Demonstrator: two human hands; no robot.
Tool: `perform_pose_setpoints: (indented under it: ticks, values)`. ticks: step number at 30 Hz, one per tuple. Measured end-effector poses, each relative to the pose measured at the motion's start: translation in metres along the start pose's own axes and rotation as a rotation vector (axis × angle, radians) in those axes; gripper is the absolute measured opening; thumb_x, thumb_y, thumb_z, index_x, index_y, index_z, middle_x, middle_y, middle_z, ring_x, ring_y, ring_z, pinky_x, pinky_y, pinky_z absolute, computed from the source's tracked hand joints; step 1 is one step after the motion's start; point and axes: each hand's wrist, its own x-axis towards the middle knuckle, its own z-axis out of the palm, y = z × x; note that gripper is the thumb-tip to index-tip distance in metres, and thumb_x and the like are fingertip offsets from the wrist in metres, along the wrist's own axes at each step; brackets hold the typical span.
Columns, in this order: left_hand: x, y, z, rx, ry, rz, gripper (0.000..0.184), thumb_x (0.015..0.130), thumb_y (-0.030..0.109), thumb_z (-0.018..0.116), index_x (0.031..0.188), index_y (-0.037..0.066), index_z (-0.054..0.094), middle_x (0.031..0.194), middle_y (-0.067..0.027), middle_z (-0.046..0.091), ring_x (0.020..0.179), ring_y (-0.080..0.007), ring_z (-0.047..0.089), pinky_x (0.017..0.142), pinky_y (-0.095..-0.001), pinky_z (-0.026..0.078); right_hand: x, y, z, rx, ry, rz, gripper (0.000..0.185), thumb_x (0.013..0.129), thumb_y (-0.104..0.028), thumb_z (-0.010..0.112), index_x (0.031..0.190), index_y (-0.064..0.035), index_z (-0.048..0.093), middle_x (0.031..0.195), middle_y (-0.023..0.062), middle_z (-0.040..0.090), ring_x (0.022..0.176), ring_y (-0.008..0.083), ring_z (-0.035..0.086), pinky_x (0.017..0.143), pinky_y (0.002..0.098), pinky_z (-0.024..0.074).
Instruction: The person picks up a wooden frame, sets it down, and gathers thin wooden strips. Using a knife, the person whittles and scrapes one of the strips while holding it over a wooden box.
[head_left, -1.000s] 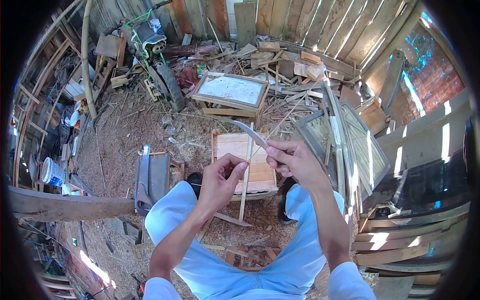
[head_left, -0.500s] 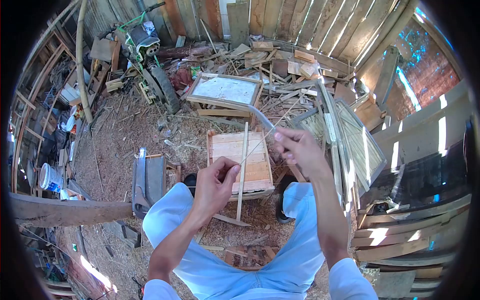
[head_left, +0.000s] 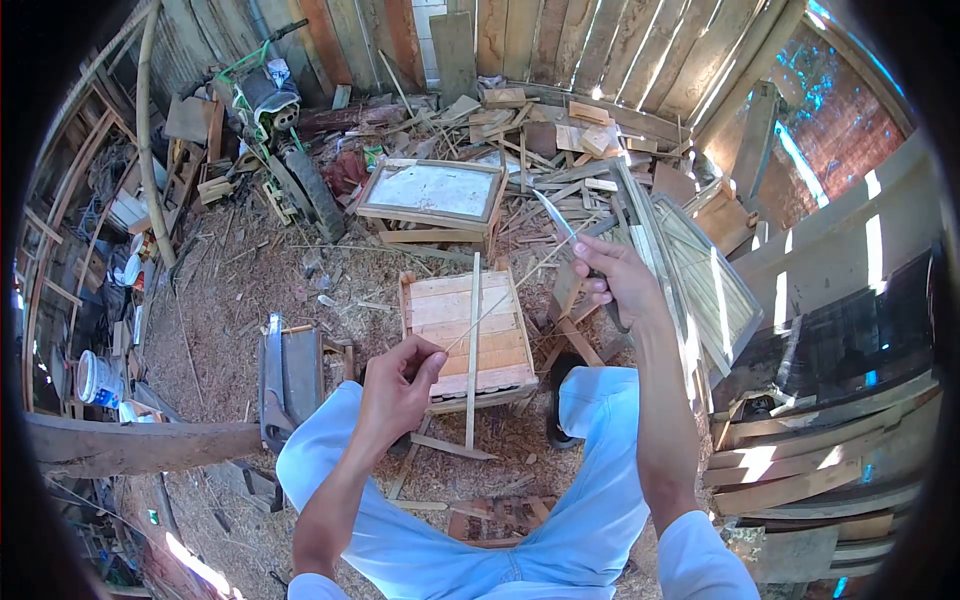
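My left hand pinches the near end of a thin wooden strip between thumb and fingers. The strip slants up and away to the right, reaching the knife. My right hand is closed around the knife's handle, its blade pointing up and to the left. Whether the blade touches the strip I cannot tell. Below and between both hands stands a slatted wooden box, with a longer flat stick lying across its top.
A handsaw leans on a dark-topped bench at my left knee. Ahead sits a framed white panel, with scrap wood heaped behind. A motorbike stands at the far left, and boards are stacked at right.
My hands have drawn apart: the left has moved left and toward me, the right a little right and up with the knife. More strip shows between them. The view has shifted slightly.
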Motion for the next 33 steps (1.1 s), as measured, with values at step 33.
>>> perform_pose_setpoints:
  ticks: [33]
  values:
    - [0.018, 0.007, 0.004, -0.235, -0.017, 0.036, 0.015, 0.093, 0.016, 0.059, 0.091, 0.001, 0.060, 0.068, 0.0031, 0.053, 0.061, -0.0036, 0.047, 0.053, -0.0200, 0.037, -0.030, 0.031, 0.086, -0.211, -0.329, 0.055, 0.042, 0.093, -0.020, 0.058, 0.130, -0.0002, 0.051, 0.073, -0.0016, 0.055, 0.053, 0.0021, 0.039, 0.044, 0.0161, 0.0288]
